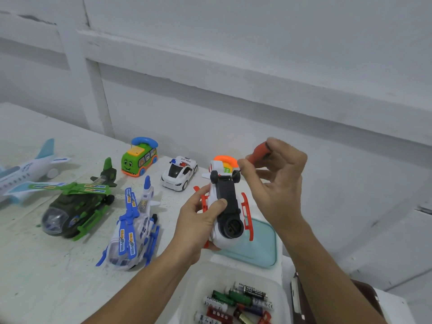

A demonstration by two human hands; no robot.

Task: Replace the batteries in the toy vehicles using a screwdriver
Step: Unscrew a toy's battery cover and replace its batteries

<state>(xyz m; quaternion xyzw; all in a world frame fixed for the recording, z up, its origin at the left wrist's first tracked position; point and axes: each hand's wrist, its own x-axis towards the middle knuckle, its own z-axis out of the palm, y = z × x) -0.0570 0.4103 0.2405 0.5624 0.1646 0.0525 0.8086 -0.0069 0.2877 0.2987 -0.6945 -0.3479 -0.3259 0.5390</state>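
Where the white worktop (35,265) stretches beneath both hands, a green helicopter (77,206) and a blue helicopter (133,228) lie left of the left grip (198,220), and a clear tub (198,284) sits below both grips. The left grip curls round the upturned white-and-orange helicopter (230,242), held between the grips. The right grip (280,178) pinches the orange screwdriver (260,150), tip at the toy's wheel end. Batteries (236,302) lie in the tub.
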